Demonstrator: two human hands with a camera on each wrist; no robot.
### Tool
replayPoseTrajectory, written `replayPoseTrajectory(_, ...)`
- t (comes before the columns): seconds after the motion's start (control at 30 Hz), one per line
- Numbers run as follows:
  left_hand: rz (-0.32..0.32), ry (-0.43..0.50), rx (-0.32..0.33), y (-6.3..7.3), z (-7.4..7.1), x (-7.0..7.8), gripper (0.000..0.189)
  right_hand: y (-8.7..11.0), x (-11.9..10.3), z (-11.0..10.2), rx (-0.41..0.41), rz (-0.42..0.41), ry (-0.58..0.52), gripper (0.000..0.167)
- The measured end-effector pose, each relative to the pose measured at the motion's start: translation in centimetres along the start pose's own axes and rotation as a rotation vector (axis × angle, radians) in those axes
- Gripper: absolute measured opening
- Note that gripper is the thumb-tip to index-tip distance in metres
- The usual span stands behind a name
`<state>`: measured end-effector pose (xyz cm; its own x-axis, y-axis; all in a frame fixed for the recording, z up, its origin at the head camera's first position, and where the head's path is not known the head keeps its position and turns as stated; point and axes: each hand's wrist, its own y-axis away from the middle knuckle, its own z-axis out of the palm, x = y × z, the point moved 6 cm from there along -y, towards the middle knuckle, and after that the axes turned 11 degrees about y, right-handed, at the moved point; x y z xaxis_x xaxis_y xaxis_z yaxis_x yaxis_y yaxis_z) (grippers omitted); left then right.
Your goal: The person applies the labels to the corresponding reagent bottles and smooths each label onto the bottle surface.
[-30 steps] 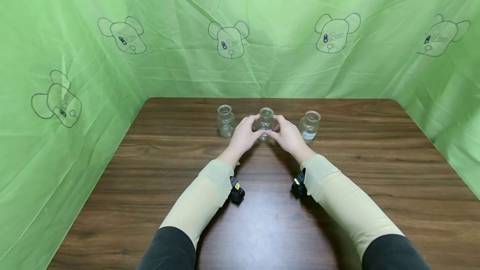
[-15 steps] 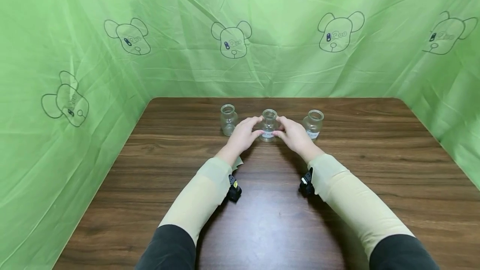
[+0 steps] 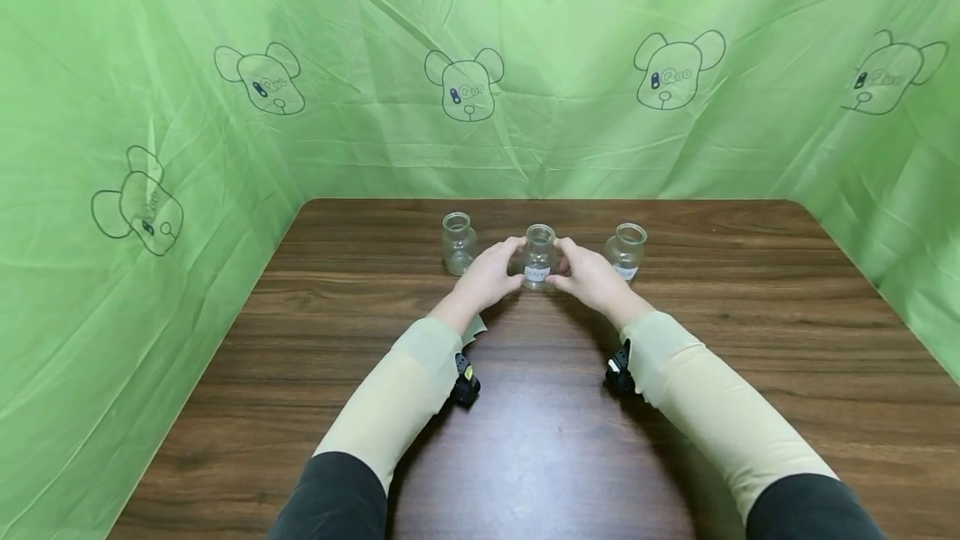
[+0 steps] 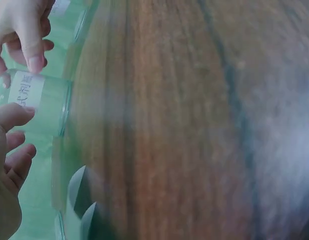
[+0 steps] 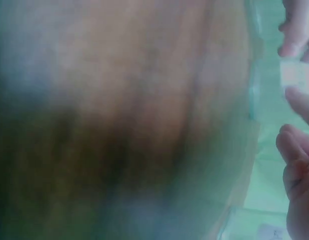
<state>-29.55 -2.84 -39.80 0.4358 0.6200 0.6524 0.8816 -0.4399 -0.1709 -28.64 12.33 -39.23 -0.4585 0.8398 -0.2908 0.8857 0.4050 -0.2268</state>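
A clear glass jar [image 3: 538,255] with a white printed label stands upright on the wooden table between the two hands. On its left side, my left hand [image 3: 486,277] has its thumb and fingers spread loosely near the glass; its thumb tip overlaps the label edge in the left wrist view. Opposite it, my right hand [image 3: 594,275] lies with thumb and forefinger right at the jar's side. A second glass jar [image 3: 458,242] stands to the left, partly behind the left hand. To the right is a third jar [image 3: 626,250], also labelled, its lower part partly covered by the right hand.
The dark wooden table [image 3: 337,340] extends around the hands and forearms. Green cloth [image 3: 555,148] with drawn bear heads hangs behind and along the sides. A pale green flap [image 3: 474,329] sticks out beside the left cuff.
Both thumbs have drawn apart from in front of the middle jar, uncovering its label. The hands have spread slightly to either side, and the jar stays upright. The head view has shifted a little.
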Motion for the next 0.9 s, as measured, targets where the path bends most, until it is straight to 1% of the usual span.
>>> replayPoseTrajectory(0.07, 0.001, 0.002, 0.016, -0.06, 0.22, -0.07, 0.058, -0.05, -0.12, 0.59, -0.018, 0.0, -0.017, 0.059)
replayPoseTrajectory(0.13, 0.0, -0.006, 0.028, -0.11, 0.41, -0.1, 0.058, -0.08, -0.24, 0.91, -0.016, -0.001, -0.022, 0.061)
replayPoseTrajectory(0.3, 0.02, -0.013, 0.043, -0.18, 0.54, -0.09, 0.056, -0.14, -0.24, 0.75, 0.032, -0.003, 0.025, 0.049)
replayPoseTrajectory(0.4, 0.038, -0.01, 0.046, -0.19, 0.47, -0.26, 0.055, -0.2, -0.1, 0.56, 0.042, -0.016, 0.062, 0.045)
replayPoseTrajectory(0.53, 0.053, 0.0, 0.049, -0.2, 0.36, -0.43, 0.056, -0.16, -0.08, 0.36, 0.045, -0.04, 0.077, 0.046)
replayPoseTrajectory(0.67, 0.053, 0.025, 0.054, -0.29, 0.36, -0.52, 0.058, -0.14, 0.08, 0.3, 0.044, -0.036, 0.049, 0.05)
replayPoseTrajectory(0.77, 0.034, 0.052, 0.059, -0.32, 0.39, -0.64, 0.062, -0.13, 0.3, 0.37, 0.011, -0.024, -0.005, 0.06)
replayPoseTrajectory(0.9, -0.024, 0.094, 0.061, -0.06, 0.23, -0.8, 0.068, -0.12, 0.57, 0.17, -0.057, 0.002, -0.065, 0.07)
